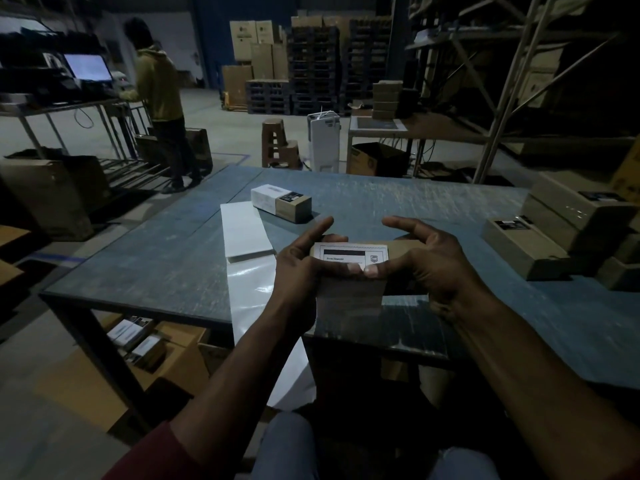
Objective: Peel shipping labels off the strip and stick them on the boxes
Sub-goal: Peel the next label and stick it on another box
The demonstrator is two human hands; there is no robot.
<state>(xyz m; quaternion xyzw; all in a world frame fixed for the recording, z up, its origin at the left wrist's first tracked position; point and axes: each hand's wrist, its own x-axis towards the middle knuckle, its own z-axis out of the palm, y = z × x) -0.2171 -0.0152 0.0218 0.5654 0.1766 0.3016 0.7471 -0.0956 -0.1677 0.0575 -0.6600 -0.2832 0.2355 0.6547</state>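
Sticking step: your left hand (pixel 304 268) and right hand (pixel 426 265) grasp the brown box (pixel 349 289) between them, thumbs pressing the shipping label's (pixel 349 254) near edge. Next, smooth it flat; the label strip (pixel 247 237) lies left of your left hand.

Brown box getting its label, strip trailing off the table

A long brown cardboard box (pixel 349 271) is sitting lengthwise near the front edge of the table, wearing a white printed shipping label (pixel 353 255) with a black bar across its top face. A white glossy label strip (pixel 246 233) is lying to its left, its tail hanging over the table edge. Behind, a white-and-brown labelled box (pixel 281 203) is lying flat. At the far right, several brown boxes (pixel 526 245) are stacking up, possibly already labelled.
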